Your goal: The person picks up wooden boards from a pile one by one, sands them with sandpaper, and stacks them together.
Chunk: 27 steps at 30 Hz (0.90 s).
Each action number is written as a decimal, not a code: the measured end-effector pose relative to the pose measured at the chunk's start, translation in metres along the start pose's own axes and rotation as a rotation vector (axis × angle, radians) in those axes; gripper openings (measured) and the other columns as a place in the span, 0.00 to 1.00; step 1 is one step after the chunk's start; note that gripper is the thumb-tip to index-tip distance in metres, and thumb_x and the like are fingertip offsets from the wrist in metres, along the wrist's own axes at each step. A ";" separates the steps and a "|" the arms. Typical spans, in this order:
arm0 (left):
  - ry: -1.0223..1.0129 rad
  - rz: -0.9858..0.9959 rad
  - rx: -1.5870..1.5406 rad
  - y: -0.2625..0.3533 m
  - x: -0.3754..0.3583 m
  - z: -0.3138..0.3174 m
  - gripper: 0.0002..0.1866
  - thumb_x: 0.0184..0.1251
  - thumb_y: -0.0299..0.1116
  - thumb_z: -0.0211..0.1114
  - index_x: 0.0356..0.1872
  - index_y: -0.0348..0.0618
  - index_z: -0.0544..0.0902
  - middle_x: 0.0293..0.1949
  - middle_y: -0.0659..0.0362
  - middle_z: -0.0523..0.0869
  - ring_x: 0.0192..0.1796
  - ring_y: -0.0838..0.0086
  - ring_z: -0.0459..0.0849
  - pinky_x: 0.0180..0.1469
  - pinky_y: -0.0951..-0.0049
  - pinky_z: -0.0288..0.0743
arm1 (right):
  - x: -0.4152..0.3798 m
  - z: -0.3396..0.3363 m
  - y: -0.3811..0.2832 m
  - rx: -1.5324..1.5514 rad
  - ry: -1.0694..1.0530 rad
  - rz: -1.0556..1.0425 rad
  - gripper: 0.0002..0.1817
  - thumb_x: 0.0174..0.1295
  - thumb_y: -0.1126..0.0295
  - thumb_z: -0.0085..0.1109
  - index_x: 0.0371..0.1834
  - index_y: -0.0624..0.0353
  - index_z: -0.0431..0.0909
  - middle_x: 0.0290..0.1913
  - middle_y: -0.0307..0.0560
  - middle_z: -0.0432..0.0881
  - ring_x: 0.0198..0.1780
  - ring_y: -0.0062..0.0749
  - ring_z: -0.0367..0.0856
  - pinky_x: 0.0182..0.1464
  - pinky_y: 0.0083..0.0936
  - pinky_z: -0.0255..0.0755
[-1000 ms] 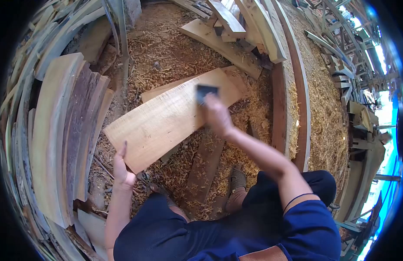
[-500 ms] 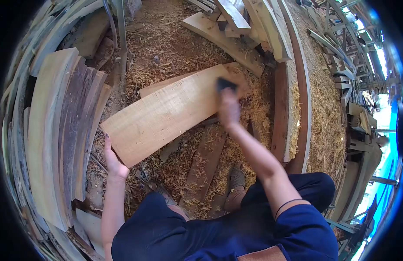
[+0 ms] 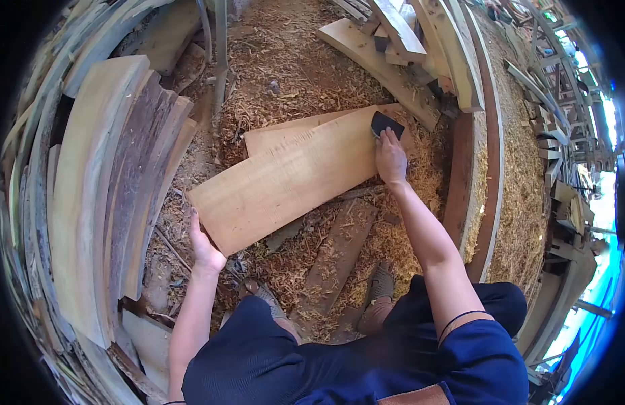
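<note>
A smooth, light-brown plank (image 3: 289, 177) lies slanted across the middle of the view, its right end farther from me. My left hand (image 3: 206, 244) grips the plank's near left corner, with its thumb along the end edge. At the far right end, my right hand (image 3: 392, 156) holds a black sheet (image 3: 387, 126), probably sandpaper, by its near side, with the fingers on top of it. The sheet overlaps the plank's end. Under the plank, a second board (image 3: 265, 140) shows along the far edge.
Stacked curved boards (image 3: 90, 196) stand at the left. Thick beams (image 3: 464, 189) run along the right, with more cut planks (image 3: 380, 64) at the top. Wood shavings (image 3: 285, 88) cover the ground. My feet rest near a flat board (image 3: 336, 253) on the ground.
The whole scene has shifted right in view. My right hand, blurred before, now shows sharply with the black sheet at the plank's far end. My left hand keeps its grip on the corner.
</note>
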<state>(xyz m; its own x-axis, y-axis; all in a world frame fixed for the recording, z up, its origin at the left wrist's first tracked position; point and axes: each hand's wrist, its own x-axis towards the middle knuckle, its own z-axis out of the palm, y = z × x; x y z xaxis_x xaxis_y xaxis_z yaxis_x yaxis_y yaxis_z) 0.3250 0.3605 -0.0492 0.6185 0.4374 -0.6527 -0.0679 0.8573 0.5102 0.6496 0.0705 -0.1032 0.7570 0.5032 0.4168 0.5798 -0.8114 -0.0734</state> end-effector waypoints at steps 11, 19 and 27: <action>0.046 0.005 -0.036 -0.007 0.006 -0.011 0.34 0.64 0.62 0.51 0.62 0.48 0.67 0.59 0.56 0.74 0.60 0.63 0.73 0.61 0.56 0.67 | 0.001 0.023 -0.105 0.421 0.013 0.021 0.21 0.56 0.76 0.51 0.56 0.57 0.75 0.56 0.58 0.75 0.64 0.53 0.66 0.69 0.43 0.55; 0.053 -0.145 -0.232 0.001 -0.007 -0.010 0.39 0.65 0.66 0.41 0.65 0.43 0.63 0.64 0.52 0.68 0.66 0.59 0.67 0.67 0.54 0.59 | -0.040 -0.037 -0.253 0.819 -0.444 -0.884 0.29 0.53 0.74 0.54 0.63 0.56 0.68 0.67 0.49 0.65 0.69 0.43 0.61 0.72 0.39 0.53; 0.109 -0.139 -0.202 -0.010 -0.001 -0.022 0.42 0.62 0.69 0.44 0.65 0.44 0.63 0.63 0.53 0.69 0.65 0.59 0.67 0.67 0.52 0.57 | 0.027 0.025 -0.046 0.201 -0.147 0.232 0.21 0.63 0.75 0.43 0.60 0.64 0.70 0.64 0.59 0.67 0.68 0.47 0.62 0.72 0.35 0.52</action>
<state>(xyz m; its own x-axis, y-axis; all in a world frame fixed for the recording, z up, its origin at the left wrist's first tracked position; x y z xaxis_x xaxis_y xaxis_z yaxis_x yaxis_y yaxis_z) 0.3077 0.3578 -0.0661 0.5461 0.3286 -0.7706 -0.1497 0.9433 0.2961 0.6505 0.1290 -0.1115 0.9027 0.3610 0.2343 0.4235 -0.8419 -0.3344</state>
